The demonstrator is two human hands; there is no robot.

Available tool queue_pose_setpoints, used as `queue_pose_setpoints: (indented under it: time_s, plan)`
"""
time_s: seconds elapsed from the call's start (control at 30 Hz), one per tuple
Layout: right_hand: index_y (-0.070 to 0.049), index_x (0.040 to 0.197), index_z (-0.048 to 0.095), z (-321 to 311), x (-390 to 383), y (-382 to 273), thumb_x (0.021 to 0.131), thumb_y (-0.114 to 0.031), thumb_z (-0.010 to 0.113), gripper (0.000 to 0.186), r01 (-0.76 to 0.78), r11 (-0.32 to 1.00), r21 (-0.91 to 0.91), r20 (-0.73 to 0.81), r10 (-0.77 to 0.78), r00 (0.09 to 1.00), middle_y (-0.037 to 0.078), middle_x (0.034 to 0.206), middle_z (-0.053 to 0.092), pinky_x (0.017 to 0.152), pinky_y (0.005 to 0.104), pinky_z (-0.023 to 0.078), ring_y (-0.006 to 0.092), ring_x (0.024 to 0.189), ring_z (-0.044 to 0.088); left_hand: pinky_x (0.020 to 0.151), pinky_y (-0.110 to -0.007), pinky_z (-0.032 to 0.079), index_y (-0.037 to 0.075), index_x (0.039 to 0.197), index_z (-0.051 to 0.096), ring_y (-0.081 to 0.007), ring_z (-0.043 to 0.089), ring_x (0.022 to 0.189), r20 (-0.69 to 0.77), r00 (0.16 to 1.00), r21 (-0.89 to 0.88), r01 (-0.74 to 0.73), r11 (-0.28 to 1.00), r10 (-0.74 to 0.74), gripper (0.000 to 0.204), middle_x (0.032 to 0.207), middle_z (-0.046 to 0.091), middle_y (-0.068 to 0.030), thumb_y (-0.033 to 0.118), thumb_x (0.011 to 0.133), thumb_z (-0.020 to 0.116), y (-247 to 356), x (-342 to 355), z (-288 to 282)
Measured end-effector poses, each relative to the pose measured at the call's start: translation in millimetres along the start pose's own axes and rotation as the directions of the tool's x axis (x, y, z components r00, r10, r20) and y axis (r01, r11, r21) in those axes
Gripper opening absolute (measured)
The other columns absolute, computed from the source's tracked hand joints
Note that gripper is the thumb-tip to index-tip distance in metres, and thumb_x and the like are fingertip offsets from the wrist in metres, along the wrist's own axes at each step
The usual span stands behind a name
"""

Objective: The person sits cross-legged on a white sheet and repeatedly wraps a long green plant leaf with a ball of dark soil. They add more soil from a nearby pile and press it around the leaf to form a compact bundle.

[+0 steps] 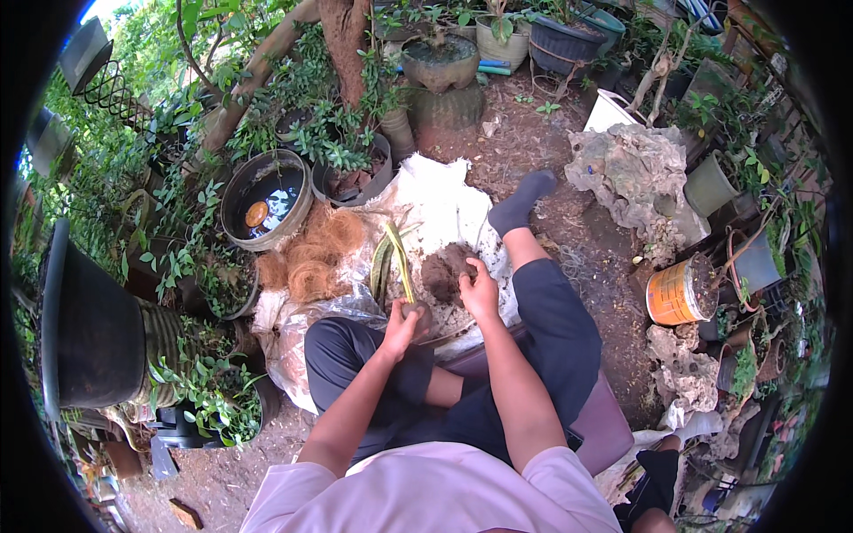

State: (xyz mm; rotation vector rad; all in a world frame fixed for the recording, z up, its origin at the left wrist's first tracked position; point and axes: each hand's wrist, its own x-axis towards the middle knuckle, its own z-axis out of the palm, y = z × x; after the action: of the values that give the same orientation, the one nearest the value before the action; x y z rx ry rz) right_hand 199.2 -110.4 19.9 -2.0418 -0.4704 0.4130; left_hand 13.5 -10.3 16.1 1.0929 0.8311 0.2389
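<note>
My left hand [402,330] is closed around a dark soil ball [417,314] at the base of a plant with long yellow-green leaves [397,253]. The leaves point away from me. To its right, my right hand [480,291] has its fingers curled at the edge of a heap of dark brown soil [444,271], apparently gripping some of it. The heap lies on a white sack [435,191] spread in front of me. Bundles of brown coconut fibre [313,258] lie on the left, beside clear plastic [351,306].
A round basin of dark water [306,200] holds an orange-brown object. Potted plants, a large black pot [93,320] and a stone pedestal bowl [441,62] surround the spot. On the right are a rough rock [631,169] and an orange bucket [671,295]. Another person's leg [656,487] shows at lower right.
</note>
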Motion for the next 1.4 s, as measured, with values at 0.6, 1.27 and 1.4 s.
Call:
queue_pose_setpoints:
  time_s: [0.6, 1.27, 1.4]
  plan:
    - [-0.015, 0.114, 0.065, 28.4, -49.7, 1.5, 0.087, -0.023, 0.063, 0.028, -0.006, 0.996, 0.086, 0.012, 0.005, 1.0, 0.016, 0.078, 0.068, 0.071, 0.0434, 0.051, 0.0331, 0.074, 0.068, 0.059, -0.026, 0.048, 0.011, 0.128, 0.038, -0.0123, 0.059, 0.078, 0.057, 0.977, -0.01, -0.204, 0.979, 0.204, 0.058, 0.102, 0.058, -0.0051, 0.016, 0.084, 0.076, 4.6, -8.3, 3.7]
    - [-0.01, 0.122, 0.057, 51.4, -27.3, -24.9, 0.092, -0.008, 0.052, 0.031, 0.094, 0.976, 0.198, 0.159, -0.126, 0.979, 0.016, 0.098, 0.069, 0.078, 0.0377, 0.054, 0.0281, 0.085, 0.071, 0.086, -0.027, 0.046, 0.005, 0.117, 0.061, -0.0113, 0.056, 0.098, -0.011, 0.988, -0.103, -0.154, 0.983, 0.154, 0.03, 0.107, 0.061, -0.0017, 0.018, 0.092, 0.068, -4.1, 8.2, -2.6]
    - [-0.012, 0.122, 0.058, 45.0, -42.7, -19.2, 0.094, -0.012, 0.051, 0.029, 0.119, 0.993, 0.007, 0.184, -0.118, 0.976, 0.019, 0.103, 0.068, 0.082, 0.0411, 0.053, 0.0338, 0.094, 0.069, 0.103, -0.032, 0.038, 0.003, 0.129, 0.058, -0.0173, 0.052, 0.117, 0.002, 0.993, -0.007, -0.117, 0.993, 0.117, 0.042, 0.123, 0.06, -0.0082, 0.023, 0.093, 0.067, -7.1, 9.3, -5.1]
